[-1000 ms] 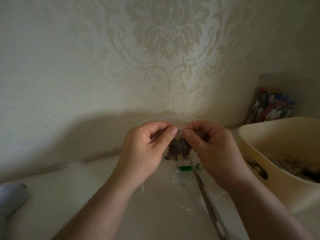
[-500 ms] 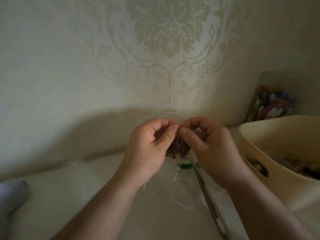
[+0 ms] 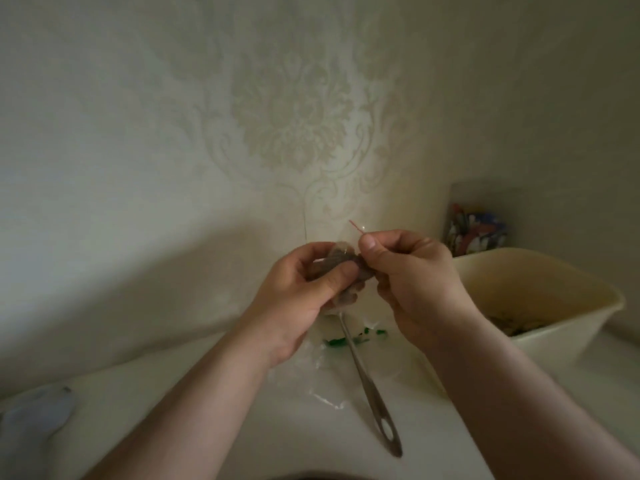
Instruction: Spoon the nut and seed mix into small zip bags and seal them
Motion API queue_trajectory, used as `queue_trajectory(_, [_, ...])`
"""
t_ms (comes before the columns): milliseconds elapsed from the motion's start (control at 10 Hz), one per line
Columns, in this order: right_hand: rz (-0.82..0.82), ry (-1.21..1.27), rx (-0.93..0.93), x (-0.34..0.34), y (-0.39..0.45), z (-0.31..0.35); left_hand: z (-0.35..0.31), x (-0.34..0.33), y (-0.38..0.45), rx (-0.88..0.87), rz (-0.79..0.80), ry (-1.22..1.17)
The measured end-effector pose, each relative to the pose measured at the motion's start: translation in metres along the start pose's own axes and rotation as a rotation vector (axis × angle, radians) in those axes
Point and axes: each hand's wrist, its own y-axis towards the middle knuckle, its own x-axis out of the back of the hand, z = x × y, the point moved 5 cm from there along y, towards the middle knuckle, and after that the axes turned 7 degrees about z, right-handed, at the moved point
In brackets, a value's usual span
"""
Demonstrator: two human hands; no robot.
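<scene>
Holding at centre frame: your left hand (image 3: 298, 289) is curled round a small filled bag (image 3: 341, 268), thumb pressed across its front, dark nut mix showing through the clear film. Bag is raised off the table (image 3: 138, 410), just in front of the wall (image 3: 173, 133).

At 3 o'clock of the bag, touching it, your right hand (image 3: 412, 271) pinches the bag's top edge between thumb and forefinger. A thin red strip (image 3: 356, 226) sticks up from that pinch toward 11 o'clock. Whether the zip is closed cannot be told; the fingers cover it.

Far left, at 8 o'clock of the hands, a pale blue-grey object (image 3: 38, 410) lies on the table; blurred, kind unclear.

Below the bag, at 6 o'clock, a metal spoon (image 3: 363, 379) lies on the table, bowl toward the wall, handle toward you, across clear plastic (image 3: 322, 386) with green marks (image 3: 337, 341).

At 3 o'clock of your right hand, a cream tub (image 3: 554, 282) stands with mix in its bottom. Behind it, at 1 o'clock, a clear jar (image 3: 474, 233) holds colourful pieces.
</scene>
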Motion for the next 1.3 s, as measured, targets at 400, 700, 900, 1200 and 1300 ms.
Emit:
queue_trajectory(400, [0.1,-0.16,-0.148,0.061,-0.012,0.059,-0.027,-0.062,0.028,0.149,-0.088,-0.022])
queue_trajectory(700, [0.127,-0.334,-0.214,0.145,0.015,0.064,0.006,-0.119,0.074,0.19,0.039,0.462])
queue_trajectory(900, [0.137,-1.086,-0.271,0.191,0.05,0.035,0.032,-0.14,0.102,0.048,0.166,1.505])
queue_trajectory(1200, [0.208,-1.498,-0.524,0.212,0.079,-0.002,0.049,-0.135,0.102,-0.09,0.16,1.4])
queue_trajectory(1300, [0.107,-1.46,-0.539,0.212,0.074,0.005,0.045,-0.134,0.102,-0.111,0.092,1.282])
